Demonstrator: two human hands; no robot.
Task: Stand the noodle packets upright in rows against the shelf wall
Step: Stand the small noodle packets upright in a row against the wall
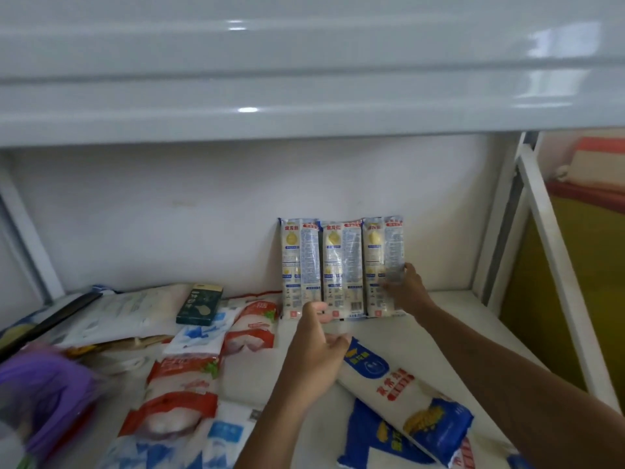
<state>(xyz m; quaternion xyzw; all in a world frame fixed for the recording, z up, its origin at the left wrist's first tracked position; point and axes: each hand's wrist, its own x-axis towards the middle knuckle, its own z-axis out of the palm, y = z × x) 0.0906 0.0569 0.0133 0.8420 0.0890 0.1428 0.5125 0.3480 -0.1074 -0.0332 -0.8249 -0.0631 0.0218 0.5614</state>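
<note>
Looking down from my head, three noodle packets stand upright in a row just right of the frame's centre, touching side by side and leaning back on the white shelf wall (203,214): the left packet (300,265), the middle packet (341,269) and the right packet (382,262). Their bottom ends rest on the pale shelf board (449,319).

My right hand (407,286) reaches in from the lower right and lies flat against the lower right edge of the right packet, fingers spread on its wrapper rather than closed round it. My left hand (316,353) comes up from the bottom centre, fingers loosely curled and apart, its fingertips just in front of the foot of the left and middle packets; whether they touch the wrappers I cannot tell. Its palm lies over the upper end of a blue-and-white bag (399,390) that lies flat and slanted across the lower right of the board.

In the lower left, red-and-white bags (250,330) and blue-and-white pouches (203,333) lie flat in a loose heap. A small dark green box (200,303) sits on top of the pile left of centre. A blurred purple thing (44,394) fills the far left edge. The glossy underside of the upper shelf (304,79) spans the top of the frame.
</note>
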